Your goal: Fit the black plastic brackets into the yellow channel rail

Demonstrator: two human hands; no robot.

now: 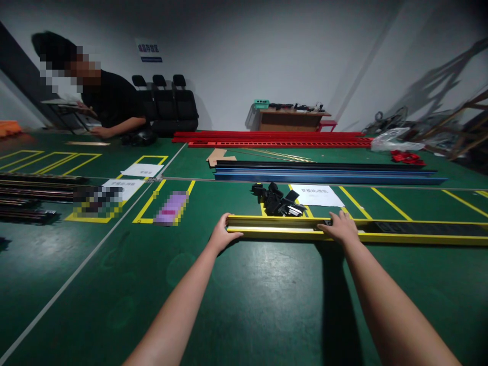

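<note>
A long yellow channel rail (274, 236) lies across the green surface, with its hollow side up. My left hand (223, 235) is closed around its left end, thumb on the near wall and fingers at the far one. Over the middle of the channel, my right hand (342, 228) is closed on a small black block (328, 222) inside it, mostly hidden by the fingers. To the right of that hand, black pieces (415, 227) fill the channel. Just behind the rail is a pile of loose black blocks (272, 200).
A printed white sheet (317, 195) lies beside the pile. Farther back are blue rails (305, 175), red rails (267, 136) and cardboard (217, 157). Dark rails (38, 193) lie at left. A co-worker (114, 101) in black leans over at the back left, near black seats (168, 107).
</note>
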